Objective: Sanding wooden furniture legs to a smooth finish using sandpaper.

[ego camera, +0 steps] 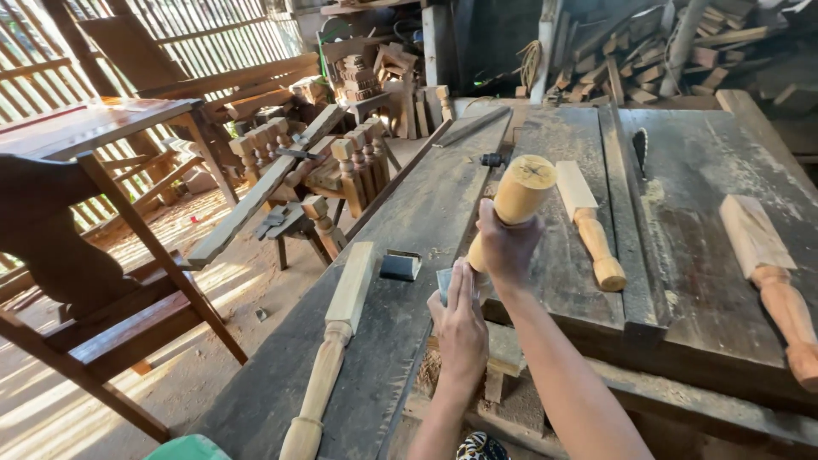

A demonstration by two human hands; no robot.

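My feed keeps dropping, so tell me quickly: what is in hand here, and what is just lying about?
In hand:
right hand grips turned leg
left hand holds sandpaper

Lying about:
three more legs
sanding block
saw blade

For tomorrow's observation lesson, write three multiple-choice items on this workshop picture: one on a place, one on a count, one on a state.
1. Where does the small dark block lie?
A. on the workbench, between the left leg and the hands
B. on the floor
C. on the chair

2. How many turned wooden legs lie flat on the benches?
A. one
B. three
C. five

3. How is the leg in the right hand held?
A. flat on the bench
B. tilted, round end up
C. hanging down

Answers: 1 A, it rests on the planks beside the left leg. 2 B, one at left, the middle leg and the right leg. 3 B, the held leg points its cut end upward, with the left hand beneath.
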